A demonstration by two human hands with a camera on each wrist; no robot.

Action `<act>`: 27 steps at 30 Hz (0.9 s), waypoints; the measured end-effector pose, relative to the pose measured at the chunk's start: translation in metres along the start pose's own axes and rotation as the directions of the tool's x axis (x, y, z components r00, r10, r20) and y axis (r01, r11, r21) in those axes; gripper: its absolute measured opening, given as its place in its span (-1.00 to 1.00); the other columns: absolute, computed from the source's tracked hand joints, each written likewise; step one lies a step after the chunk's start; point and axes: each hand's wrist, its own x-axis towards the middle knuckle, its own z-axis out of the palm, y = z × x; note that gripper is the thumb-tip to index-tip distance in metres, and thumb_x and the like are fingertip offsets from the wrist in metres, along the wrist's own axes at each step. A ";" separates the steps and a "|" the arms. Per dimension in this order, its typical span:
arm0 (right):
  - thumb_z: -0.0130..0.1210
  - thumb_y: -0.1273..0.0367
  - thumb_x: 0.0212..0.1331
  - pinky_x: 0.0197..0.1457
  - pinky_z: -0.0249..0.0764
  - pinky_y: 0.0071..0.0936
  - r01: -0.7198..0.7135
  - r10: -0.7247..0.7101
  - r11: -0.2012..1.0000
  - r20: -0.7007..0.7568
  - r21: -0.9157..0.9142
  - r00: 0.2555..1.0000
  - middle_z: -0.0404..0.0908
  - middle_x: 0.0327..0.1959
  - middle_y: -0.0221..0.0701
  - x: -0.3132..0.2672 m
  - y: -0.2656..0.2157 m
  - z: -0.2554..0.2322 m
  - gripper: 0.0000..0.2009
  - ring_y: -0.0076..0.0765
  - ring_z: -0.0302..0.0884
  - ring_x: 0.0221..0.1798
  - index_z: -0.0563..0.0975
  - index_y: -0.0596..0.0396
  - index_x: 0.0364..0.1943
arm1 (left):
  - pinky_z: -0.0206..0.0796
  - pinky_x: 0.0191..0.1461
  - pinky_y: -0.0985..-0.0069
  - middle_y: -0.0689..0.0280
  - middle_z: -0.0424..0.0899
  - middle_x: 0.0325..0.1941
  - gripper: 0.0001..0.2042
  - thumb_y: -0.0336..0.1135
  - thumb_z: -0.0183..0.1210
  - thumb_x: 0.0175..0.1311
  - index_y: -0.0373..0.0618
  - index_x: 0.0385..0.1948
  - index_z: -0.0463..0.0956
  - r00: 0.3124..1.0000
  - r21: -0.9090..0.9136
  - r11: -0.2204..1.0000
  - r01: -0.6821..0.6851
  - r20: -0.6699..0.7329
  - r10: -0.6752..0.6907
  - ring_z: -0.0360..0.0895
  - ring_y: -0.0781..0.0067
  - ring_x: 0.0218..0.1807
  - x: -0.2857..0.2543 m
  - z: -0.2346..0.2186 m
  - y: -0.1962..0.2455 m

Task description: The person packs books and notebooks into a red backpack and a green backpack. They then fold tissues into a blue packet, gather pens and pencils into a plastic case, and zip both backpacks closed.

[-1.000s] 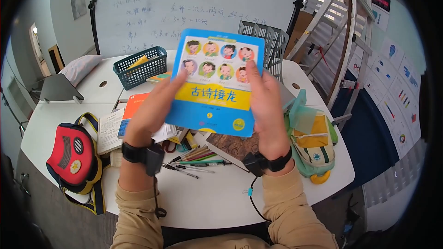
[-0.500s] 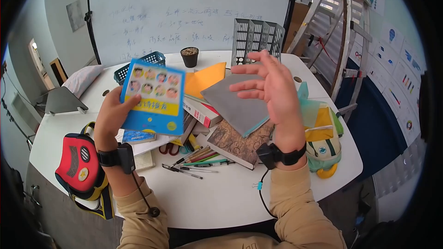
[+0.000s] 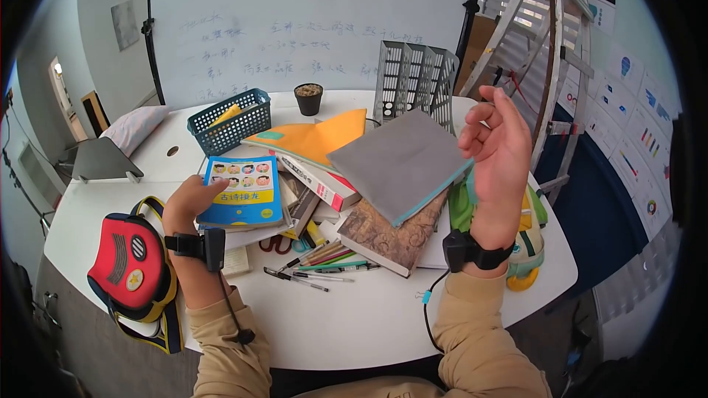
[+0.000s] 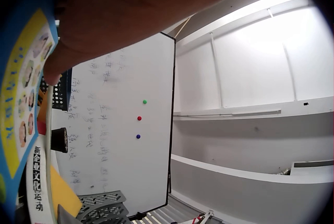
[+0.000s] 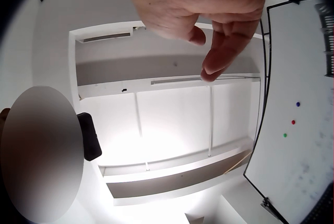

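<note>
A blue and yellow children's book with small round cartoon portraits on its cover lies face up over other books at the left of the pile. My left hand grips its left edge, thumb on the cover and the other fingers hidden. The same book fills the left side of the left wrist view. Raised over the right side of the table, my right hand holds nothing, its fingers loosely bent. A grey folder lies to its left, on a brown patterned book.
Pens and pencils lie in front of the books. A red backpack stands at left, a green-yellow bag at right. Behind the pile are a dark green basket, a plant pot and a grey file rack.
From being held up in both hands, the book has gone down and left in my left hand onto the pile. My right hand has let go and moved right, its fingers now more bent.
</note>
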 end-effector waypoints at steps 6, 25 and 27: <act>0.20 0.17 0.69 -0.58 0.36 -0.46 0.061 -0.059 0.995 -0.035 0.076 0.998 0.68 -0.45 -0.42 0.000 -0.002 -0.003 -0.71 -0.43 0.63 -0.57 0.66 0.14 0.05 | 0.68 0.06 0.17 -0.14 0.91 0.01 -0.21 0.24 0.42 0.52 -0.56 0.26 0.71 0.987 0.000 0.987 -0.162 -0.014 0.162 0.89 0.07 0.00 -0.002 -0.004 0.003; 0.67 0.27 0.24 -0.05 0.72 -0.38 0.147 0.304 0.595 0.389 -0.791 0.870 0.86 -0.06 -0.30 -0.071 0.078 -0.029 -0.56 -0.31 0.83 0.01 0.71 0.20 0.06 | 0.79 -0.26 0.27 -0.04 0.89 -0.10 -0.40 0.03 0.30 0.69 -0.53 0.25 0.56 0.905 -0.372 0.900 -0.228 0.260 0.337 0.93 0.15 -0.29 -0.047 0.126 0.140; 0.69 0.25 0.19 0.01 0.71 -0.35 0.273 0.268 0.549 0.476 -0.790 0.838 0.83 0.05 -0.27 -0.077 0.079 -0.042 -0.53 -0.27 0.81 0.09 0.72 0.18 0.05 | 0.82 -0.27 0.24 -0.16 0.87 -0.02 -0.29 0.05 0.33 0.65 -0.65 0.31 0.43 0.903 -0.419 0.885 -0.206 0.267 0.336 0.95 0.08 -0.24 -0.053 0.124 0.144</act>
